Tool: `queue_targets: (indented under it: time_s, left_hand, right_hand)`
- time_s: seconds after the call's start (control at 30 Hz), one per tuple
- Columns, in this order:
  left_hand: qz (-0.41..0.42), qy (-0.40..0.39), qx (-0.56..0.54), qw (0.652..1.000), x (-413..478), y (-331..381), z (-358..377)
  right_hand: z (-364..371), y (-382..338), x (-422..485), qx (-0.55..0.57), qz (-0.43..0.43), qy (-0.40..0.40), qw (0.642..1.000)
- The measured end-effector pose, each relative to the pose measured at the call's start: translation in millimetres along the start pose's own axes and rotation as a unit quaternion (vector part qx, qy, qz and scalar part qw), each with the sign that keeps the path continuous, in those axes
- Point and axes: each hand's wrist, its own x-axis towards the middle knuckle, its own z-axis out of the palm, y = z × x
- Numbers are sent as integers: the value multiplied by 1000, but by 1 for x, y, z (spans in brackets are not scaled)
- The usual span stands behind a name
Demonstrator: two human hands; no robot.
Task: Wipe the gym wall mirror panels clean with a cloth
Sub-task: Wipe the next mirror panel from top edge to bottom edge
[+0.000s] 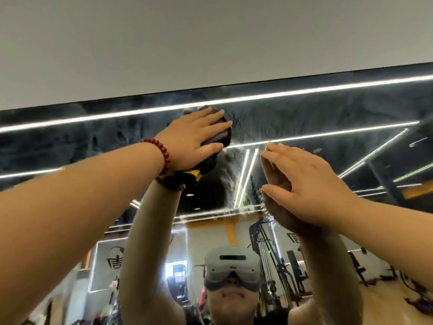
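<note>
two hands up on the mirror (304, 109)
left hand (194, 134) fingers spread, pressing the soft cloth (220, 139) flat; right hand (302, 174) fingers straight against the glass.

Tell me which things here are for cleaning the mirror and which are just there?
For the job:
- cloth, pressed to the glass under the left hand
- mirror, smeary near its top edge
- right hand, flat against the glass

Just there:
- red bead bracelet on the left wrist
- gym machines, seen as reflections
- wall above the mirror
</note>
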Motion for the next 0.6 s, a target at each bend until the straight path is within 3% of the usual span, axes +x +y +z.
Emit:
queue_targets:
  time_s: [0.2, 0.43, 0.6]
  left_hand:
    - [-113, 27, 5, 993, 36, -11, -7]
    - [15, 13, 7, 1000, 39, 4, -2]
    - [-95, 25, 3, 995, 59, -4, -6]
  right_hand:
    - [-9, 6, 31, -38, 4, 24, 999]
    - [2, 15, 36, -31, -1, 38, 999]
    - [2, 18, 36, -16, 2, 41, 999]
